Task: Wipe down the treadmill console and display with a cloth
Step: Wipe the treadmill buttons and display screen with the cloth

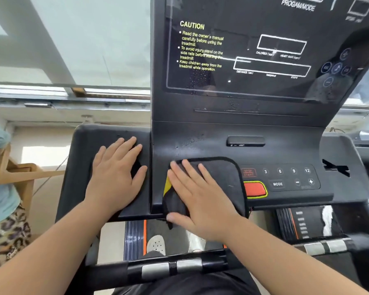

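Observation:
The black treadmill console [222, 133] fills the middle of the view, with its glossy display [254, 50] rising above, printed with a yellow CAUTION text. Fine droplets speckle the display's lower edge and the console face. A black cloth [224, 177] with a yellow patch lies flat on the left part of the button panel. My right hand [198, 196] presses flat on the cloth, fingers spread. My left hand [117, 171] rests flat on the console's left side tray [83, 145], holding nothing.
Number keys, MODE, plus and minus buttons [285, 177] and a red safety key [255, 189] sit right of the cloth. A handlebar with metal sensors [170, 267] crosses below. Another person [0, 188] stands at the far left by a wooden frame. Windows lie behind.

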The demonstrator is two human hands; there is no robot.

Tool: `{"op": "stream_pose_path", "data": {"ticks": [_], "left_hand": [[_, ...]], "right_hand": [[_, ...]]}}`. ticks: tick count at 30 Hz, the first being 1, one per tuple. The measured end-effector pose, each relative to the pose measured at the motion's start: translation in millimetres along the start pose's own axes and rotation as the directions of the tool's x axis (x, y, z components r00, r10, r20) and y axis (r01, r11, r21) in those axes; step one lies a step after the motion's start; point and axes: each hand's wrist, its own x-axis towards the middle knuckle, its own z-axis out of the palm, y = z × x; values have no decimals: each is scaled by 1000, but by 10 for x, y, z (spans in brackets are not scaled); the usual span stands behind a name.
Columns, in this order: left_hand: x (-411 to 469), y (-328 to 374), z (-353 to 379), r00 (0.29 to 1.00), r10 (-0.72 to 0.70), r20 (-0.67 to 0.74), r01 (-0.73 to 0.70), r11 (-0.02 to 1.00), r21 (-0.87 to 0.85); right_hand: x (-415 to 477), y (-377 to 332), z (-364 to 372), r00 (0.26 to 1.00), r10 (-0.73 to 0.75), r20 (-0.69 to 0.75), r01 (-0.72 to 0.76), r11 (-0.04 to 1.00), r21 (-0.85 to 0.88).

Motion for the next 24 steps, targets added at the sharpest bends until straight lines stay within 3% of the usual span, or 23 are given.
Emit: {"op": "stream_pose_path", "data": {"ticks": [3, 8, 11, 13, 18, 24], "left_hand": [[0, -7, -1, 1000, 0, 4, 0, 1000, 8], [-6, -8, -7, 1000, -5, 9, 5, 1000, -1], [-8, -2, -14, 1000, -10, 18, 10, 1000, -10], [-6, 5, -24, 1000, -17, 23, 18, 1000, -26], [-4, -8, -26, 1000, -7, 0, 7, 998, -62], [-15, -8, -43, 999, -26, -31, 21, 988, -154]], "right_hand": [[-306, 119, 97, 1000, -12, 6, 12, 999, -50], [-251, 383, 28, 966, 259, 4, -259, 965, 49], [117, 412, -94, 945, 322, -59, -315, 943, 109], [368, 348, -180, 958, 273, -90, -263, 959, 110], [633, 76, -214, 994, -105, -32, 104, 994, -43], [-17, 203, 36, 966, -255, 41, 258, 960, -112]]}}
